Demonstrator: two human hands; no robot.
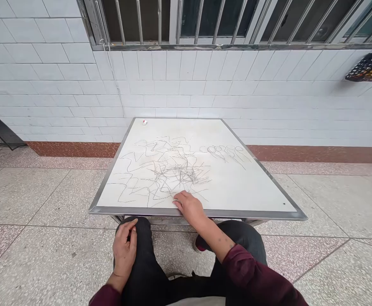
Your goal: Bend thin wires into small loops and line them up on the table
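A white tabletop (246, 187) with a grey metal rim stands before my knees. Thin dark scribbled lines (182, 172) cover much of its left and middle, densest near the centre. Looped lines (225, 152) run along the right. Over the near edge of the tabletop, my right hand (190, 207) is closed, its bent fingertips down by the scribbles. Whatever lies between those fingers, if anything, is hidden. My left hand (125, 248) rests on my left thigh, fingers loosely bent with a gap beside the thumb, and no object shows in it.
A small white and red object (145, 122) lies at the far left corner of the tabletop. A dark speck (284, 204) sits near the right front corner. Behind stands a white tiled wall (186, 87) with a barred window (217, 25). A dotted bag (366, 67) hangs at right.
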